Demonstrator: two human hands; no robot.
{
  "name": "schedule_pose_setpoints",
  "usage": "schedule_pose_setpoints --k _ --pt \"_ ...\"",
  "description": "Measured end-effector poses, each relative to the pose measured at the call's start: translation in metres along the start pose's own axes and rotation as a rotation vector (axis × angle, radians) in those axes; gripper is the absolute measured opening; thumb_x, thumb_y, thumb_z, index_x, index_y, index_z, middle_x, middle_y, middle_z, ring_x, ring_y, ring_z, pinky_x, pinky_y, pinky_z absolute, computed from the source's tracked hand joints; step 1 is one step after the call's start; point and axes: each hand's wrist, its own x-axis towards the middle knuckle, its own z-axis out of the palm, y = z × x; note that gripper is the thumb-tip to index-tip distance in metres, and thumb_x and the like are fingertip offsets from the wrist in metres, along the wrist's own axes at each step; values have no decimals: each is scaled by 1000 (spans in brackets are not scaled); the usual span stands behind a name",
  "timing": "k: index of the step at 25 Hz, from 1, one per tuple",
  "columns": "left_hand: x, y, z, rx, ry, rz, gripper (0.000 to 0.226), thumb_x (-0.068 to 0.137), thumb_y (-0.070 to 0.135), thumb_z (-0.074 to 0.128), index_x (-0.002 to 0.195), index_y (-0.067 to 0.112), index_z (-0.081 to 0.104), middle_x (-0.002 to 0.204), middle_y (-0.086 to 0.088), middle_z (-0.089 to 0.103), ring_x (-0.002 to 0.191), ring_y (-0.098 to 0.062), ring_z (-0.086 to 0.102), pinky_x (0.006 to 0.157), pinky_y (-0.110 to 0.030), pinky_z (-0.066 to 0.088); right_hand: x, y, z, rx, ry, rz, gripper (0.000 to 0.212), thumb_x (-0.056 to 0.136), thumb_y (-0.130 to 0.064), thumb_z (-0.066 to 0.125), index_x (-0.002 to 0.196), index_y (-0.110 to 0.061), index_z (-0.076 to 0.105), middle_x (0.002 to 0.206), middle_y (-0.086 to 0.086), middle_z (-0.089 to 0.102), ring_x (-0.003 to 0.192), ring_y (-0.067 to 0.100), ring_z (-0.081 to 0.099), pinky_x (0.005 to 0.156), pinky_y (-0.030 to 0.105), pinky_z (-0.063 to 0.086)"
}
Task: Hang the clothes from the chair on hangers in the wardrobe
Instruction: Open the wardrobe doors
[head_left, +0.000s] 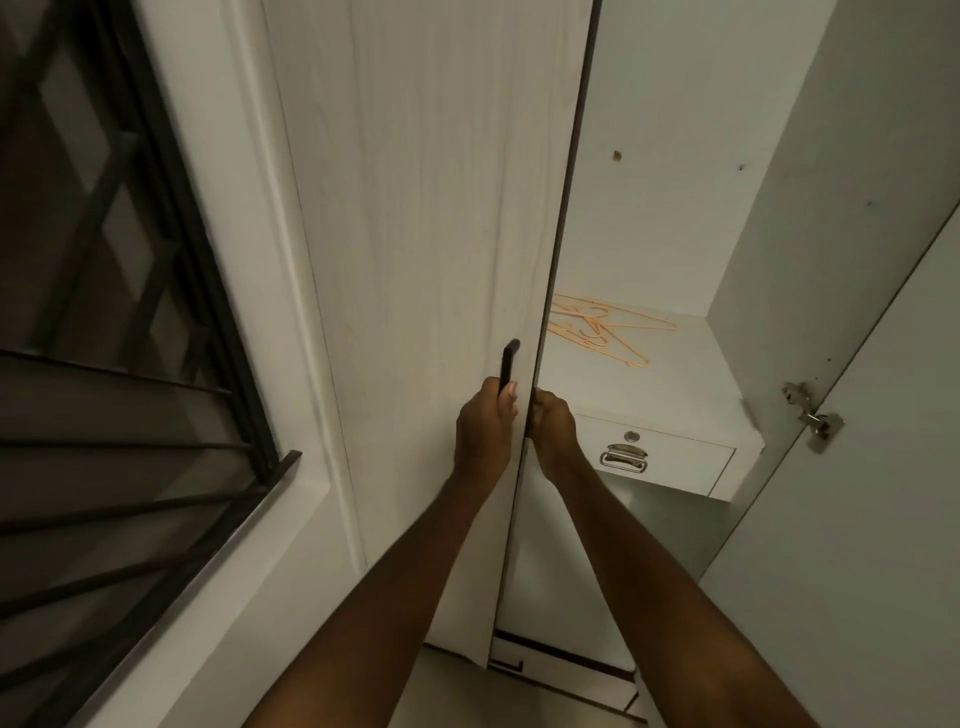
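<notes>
Directly ahead, a tall pale wood-grain wardrobe door (431, 249) stood partly open, its dark free edge running down the middle of the view. To its right a gap showed the white wardrobe interior (660, 171), and a second white door (878, 467) with a metal hinge (813, 418) stood swung wide on the far right.

Both bare forearms reached up and forward, close together. The left hand (485, 423) was curled around the lower part of a slim black bar handle (508, 364) on the door's face. The right hand (553, 423) gripped the door's edge from the inner side, fingers wrapped round it.

Inside, a loose tangle of thin orange wire hangers (602, 327) lay flat on top of a white drawer unit (670, 457), whose front carried a silver pull handle (623, 457) and a round lock. No clothes or chair were in sight.

To the left, a white wall (249, 364) met a window with black metal bars (119, 312), dark beyond. Pale floor (457, 680) showed below the door.
</notes>
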Motion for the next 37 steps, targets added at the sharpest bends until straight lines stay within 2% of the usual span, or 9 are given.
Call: schedule_pose_setpoints --k 3,5,11,18,23,26,31,33,37 --pt "-19 7 -20 26 12 -40 32 106 37 44 103 11 63 86 0 69 82 -17 70 75 -32 62 -31 5 16 26 -24 7 47 107 -50 38 118 -20 72 111 0 78 110 16 71 103 41 53" --pt "-34 9 -37 89 41 -52 31 106 36 45 105 11 63 86 -1 69 80 -18 70 75 -35 62 -55 6 27 -5 -28 6 46 108 -53 35 117 -26 70 116 -2 75 115 15 68 113 44 46" --pt "-71 14 -102 279 98 -27 28 105 33 50 111 8 62 85 -7 69 74 -20 68 66 -28 56 -127 9 72 -17 -116 -42 41 110 -44 29 117 -33 67 123 -10 71 125 13 63 117 44 42" --pt "-99 2 -194 299 144 -92 25 106 30 50 108 9 63 85 -4 68 74 -17 66 64 -24 48 -190 24 148 -47 -225 -141 51 111 -41 26 138 -15 60 135 1 67 127 12 62 117 40 43" --pt "-106 -22 -265 88 164 -106 19 102 26 59 96 13 71 82 5 71 80 -7 70 74 -22 55 -204 36 208 -147 -340 -252 61 108 -53 27 163 -28 24 167 -12 29 152 2 27 126 33 20" --pt "-107 -34 -299 -20 209 -179 16 100 18 62 105 12 75 87 10 73 85 -2 71 82 -25 59 -201 41 247 -223 -401 -300 67 105 -58 27 164 -36 7 171 -19 8 156 2 11 128 35 12" --pt "-94 -60 -342 -87 294 -292 24 99 18 62 118 7 73 106 -7 76 90 -10 72 89 -31 60 -187 53 302 -282 -424 -334 72 103 -60 30 163 -39 -5 170 -20 -8 158 6 -1 128 39 7" --pt "-84 -76 -358 -138 310 -339 25 100 22 62 117 8 74 104 -5 77 92 -16 74 90 -39 61 -179 58 323 -317 -408 -388 72 106 -52 32 164 -34 -7 171 -15 -12 158 7 -5 127 33 4" --pt "-70 -97 -382 -202 324 -384 25 102 20 59 117 8 74 108 -4 77 98 -18 74 94 -42 59 -172 66 362 -319 -379 -432 71 110 -42 38 163 -33 -7 170 -12 -18 154 -4 -12 115 4 -3"
